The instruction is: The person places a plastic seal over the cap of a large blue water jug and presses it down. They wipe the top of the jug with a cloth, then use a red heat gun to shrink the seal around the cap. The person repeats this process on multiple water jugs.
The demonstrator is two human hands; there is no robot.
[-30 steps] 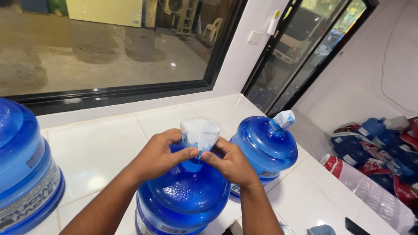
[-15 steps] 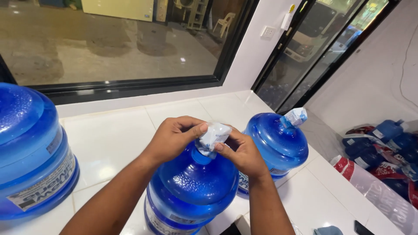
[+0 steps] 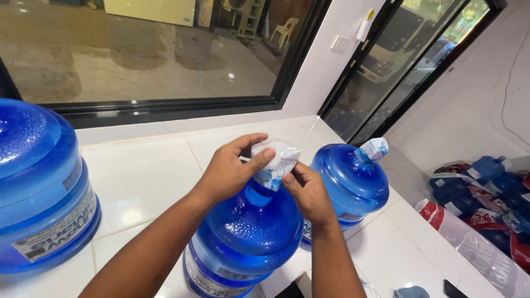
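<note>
Seal lifted off neck, both hands pinching.

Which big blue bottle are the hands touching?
The middle water jug: both hands, left hand and right hand, hold a plastic seal on its neck.

Large blue water jug standing at the left edge of the white tiled counter. Second blue jug, neck wrapped in a white-and-blue seal, upright near the counter's right edge. Beyond the far edge, a dark-framed window; white wall socket on the corner wall beside it. Below the right edge, a heap of blue and red bags. Dark flat object at the near right corner.
</note>
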